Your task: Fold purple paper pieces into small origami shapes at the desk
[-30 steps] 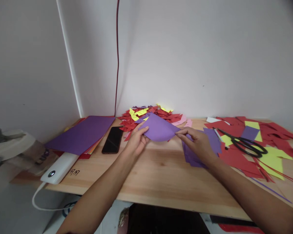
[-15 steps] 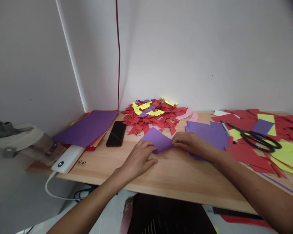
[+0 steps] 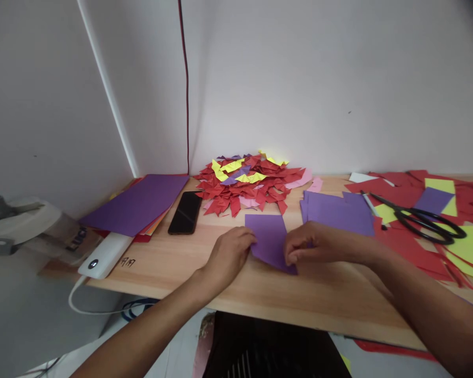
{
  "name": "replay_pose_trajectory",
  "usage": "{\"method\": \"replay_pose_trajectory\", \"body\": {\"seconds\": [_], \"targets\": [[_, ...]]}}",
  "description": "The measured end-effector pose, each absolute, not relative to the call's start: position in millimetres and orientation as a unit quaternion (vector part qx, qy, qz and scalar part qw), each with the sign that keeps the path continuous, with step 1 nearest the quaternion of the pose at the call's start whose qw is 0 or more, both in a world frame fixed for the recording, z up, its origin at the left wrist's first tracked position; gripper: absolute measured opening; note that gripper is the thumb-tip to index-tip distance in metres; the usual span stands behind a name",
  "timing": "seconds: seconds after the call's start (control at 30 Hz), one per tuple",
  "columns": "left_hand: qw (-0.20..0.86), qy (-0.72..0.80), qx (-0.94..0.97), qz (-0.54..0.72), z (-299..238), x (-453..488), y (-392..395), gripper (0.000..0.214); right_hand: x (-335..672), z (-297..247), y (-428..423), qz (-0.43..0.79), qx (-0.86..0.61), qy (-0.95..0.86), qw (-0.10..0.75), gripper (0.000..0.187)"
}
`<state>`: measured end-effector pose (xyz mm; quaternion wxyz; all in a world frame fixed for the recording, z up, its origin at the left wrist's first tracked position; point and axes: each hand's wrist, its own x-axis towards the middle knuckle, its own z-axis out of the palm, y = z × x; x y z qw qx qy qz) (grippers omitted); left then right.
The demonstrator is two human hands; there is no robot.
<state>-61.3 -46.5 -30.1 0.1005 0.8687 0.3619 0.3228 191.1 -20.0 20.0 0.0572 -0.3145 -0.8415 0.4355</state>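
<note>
A small purple sheet of paper [image 3: 268, 236] lies at a slant on the wooden table between my hands, its near right corner reaching toward me. My left hand [image 3: 234, 249] has its fingertips closed on the sheet's left edge. At the right edge, my right hand [image 3: 303, 245] is curled with thumb and fingers pinched on the paper. A stack of purple paper squares [image 3: 337, 212] sits just beyond my right hand. Behind the sheet rises a heap of folded paper pieces [image 3: 244, 189], mostly red with some yellow, purple and pink.
Black-handled scissors [image 3: 428, 223] and a pen [image 3: 370, 206] rest on red and yellow paper scraps [image 3: 408, 247] at the right. To the left are a black phone [image 3: 184, 212], a large purple sheet [image 3: 142, 202], a white power bank [image 3: 107, 254] and a plastic cup [image 3: 73, 239].
The purple sheet has turned from a diamond pose to a more upright one and come slightly nearer. My right hand has moved toward me with its corner; the left has shifted its fingers along the edge.
</note>
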Motion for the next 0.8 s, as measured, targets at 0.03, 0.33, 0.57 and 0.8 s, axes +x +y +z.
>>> {"method": "replay_pose_trajectory", "body": {"seconds": [0.03,0.33,0.57,0.8], "targets": [[0.142,0.341,0.861,0.349,-29.9,-65.1,-43.9,0.031,191.2,20.8,-19.9,0.444,-0.32,-0.833,0.081,0.032],[0.443,0.352,0.683,0.462,-11.1,-81.5,-26.5,0.01,201.6,0.8,-0.5,0.278,-0.369,-0.842,0.277,0.025],[0.522,0.364,0.589,0.499,-6.0,-87.0,-21.6,0.013,186.7,4.7,-12.8,0.247,-0.33,-0.866,0.282,0.026],[0.56,0.363,0.521,0.533,-12.0,-86.9,-10.0,0.006,177.7,-0.2,-17.7,0.134,-0.241,-0.909,0.314,0.016]]}}
